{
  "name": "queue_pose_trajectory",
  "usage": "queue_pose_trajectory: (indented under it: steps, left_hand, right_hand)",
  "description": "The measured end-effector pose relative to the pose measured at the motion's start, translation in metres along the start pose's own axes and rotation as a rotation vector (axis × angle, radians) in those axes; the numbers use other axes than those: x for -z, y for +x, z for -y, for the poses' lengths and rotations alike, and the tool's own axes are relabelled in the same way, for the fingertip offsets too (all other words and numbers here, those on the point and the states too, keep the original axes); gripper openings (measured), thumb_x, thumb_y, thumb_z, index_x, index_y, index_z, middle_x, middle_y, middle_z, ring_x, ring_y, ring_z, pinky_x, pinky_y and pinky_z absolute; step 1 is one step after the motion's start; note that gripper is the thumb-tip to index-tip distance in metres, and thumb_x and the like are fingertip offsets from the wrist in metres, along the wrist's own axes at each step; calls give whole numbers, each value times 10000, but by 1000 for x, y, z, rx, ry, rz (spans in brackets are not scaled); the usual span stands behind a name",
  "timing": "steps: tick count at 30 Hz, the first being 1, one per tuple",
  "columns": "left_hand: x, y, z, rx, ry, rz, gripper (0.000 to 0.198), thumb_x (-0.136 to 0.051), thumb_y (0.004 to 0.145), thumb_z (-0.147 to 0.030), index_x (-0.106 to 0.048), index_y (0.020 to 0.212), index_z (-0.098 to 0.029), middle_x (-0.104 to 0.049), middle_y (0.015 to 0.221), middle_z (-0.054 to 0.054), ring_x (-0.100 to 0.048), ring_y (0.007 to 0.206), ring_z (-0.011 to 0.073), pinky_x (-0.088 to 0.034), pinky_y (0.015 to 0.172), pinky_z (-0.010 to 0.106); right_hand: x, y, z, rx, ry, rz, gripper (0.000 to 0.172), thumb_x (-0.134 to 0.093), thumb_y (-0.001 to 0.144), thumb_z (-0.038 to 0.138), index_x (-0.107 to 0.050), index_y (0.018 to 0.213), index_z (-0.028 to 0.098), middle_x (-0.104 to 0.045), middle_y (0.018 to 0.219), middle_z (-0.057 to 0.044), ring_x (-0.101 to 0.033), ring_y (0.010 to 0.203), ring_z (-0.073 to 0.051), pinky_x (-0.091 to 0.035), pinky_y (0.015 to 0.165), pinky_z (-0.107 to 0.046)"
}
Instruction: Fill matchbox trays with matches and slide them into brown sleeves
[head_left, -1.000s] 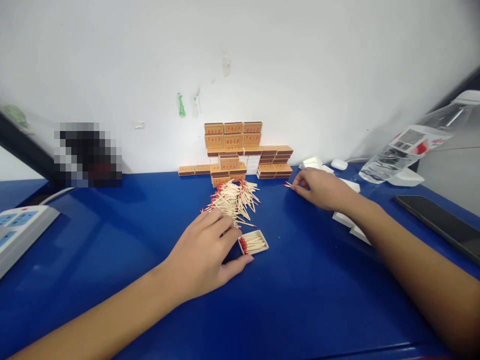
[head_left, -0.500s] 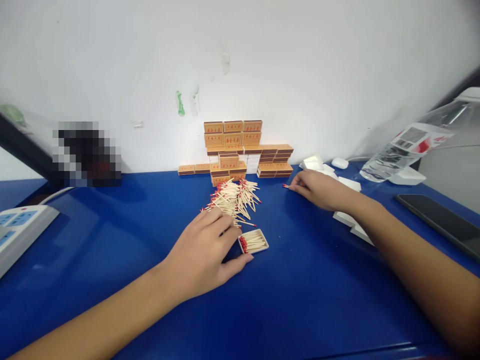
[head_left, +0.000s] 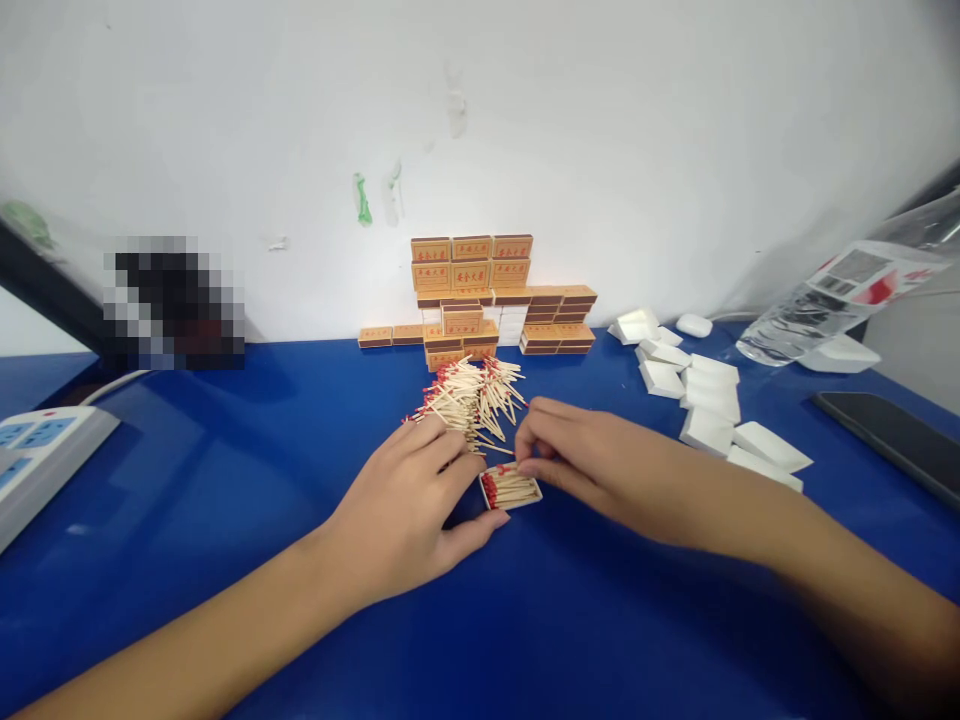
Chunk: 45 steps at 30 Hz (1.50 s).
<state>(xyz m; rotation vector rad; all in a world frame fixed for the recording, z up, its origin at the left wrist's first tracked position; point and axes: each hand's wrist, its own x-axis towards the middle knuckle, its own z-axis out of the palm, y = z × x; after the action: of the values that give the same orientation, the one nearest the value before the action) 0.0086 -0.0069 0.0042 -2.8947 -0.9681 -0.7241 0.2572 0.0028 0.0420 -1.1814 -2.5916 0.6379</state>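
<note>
My left hand is closed around the left end of a small white matchbox tray, thumb at its near edge and fingers at its far side. Red-headed matches lie in the tray, heads toward the left. Over the tray's right part, my right hand pinches a few matches between thumb and fingers, their red heads pointing left; the fingers hide the rest of them. Just beyond both hands is a loose pile of matches.
Orange matchboxes are stacked against the wall. Several white trays lie to the right, near a plastic bottle, a white case and a phone. A power strip is at the left.
My right hand has moved left and nearer, from beside the white trays to above the matchbox tray, carrying the matches. My left hand has stayed on the tray.
</note>
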Motion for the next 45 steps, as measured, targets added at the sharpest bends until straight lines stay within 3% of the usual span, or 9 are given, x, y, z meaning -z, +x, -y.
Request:
queue_pose_trajectory:
  steps: [10,21,30,35,41,45]
  left_hand:
    - [1,0,-2,-3,3,10,250,-677,959,-390,-687,1012,-145,-672,952,83,-602,936,268,-527,864,453]
    - [1,1,-1,-6,17,8,267,-661,970,-412,-692,1004,-148,-677,957,90,-607,940,273,-525,860,456]
    - [1,0,-1,-1,13,-4,259,-679,961,-409,-696,1017,-156,-674,949,83,-606,942,270,-515,853,439]
    - [1,0,0,-2,8,-1,258,-677,964,-399,-693,1017,-146,-670,948,77,-599,930,264,-508,845,440]
    - [0,0,0,-7,1,-1,254,-674,968,-403,-688,1011,-153,-671,955,77,-600,941,260,-508,860,439]
    - [1,0,0,-8,9,-2,253,-672,969,-403,-688,1015,-154,-670,948,77,-595,925,259,-506,837,433]
  right_hand:
    - [-22,6,4,116,-240,-94,145,-499,1035,179,-619,954,178,-656,964,-84,-626,741,-197,-479,639,-323]
    - [-15,3,1,126,-169,-58,128,-549,1029,176,-657,961,183,-667,1009,-67,-650,814,-193,-481,701,-315]
    - [-3,-1,6,57,-106,-55,84,-602,1003,159,-640,934,189,-658,959,-33,-611,761,-157,-435,653,-283]
    - [-4,-3,9,82,-40,32,169,-574,1040,238,-640,890,199,-647,938,-21,-605,789,-156,-424,673,-284]
    - [-4,-2,9,76,-39,6,111,-576,1023,192,-638,931,200,-652,948,-13,-594,789,-150,-404,676,-282]
    - [-3,-2,9,80,-41,54,191,-564,1044,246,-619,866,201,-637,916,-8,-582,782,-147,-406,683,-281]
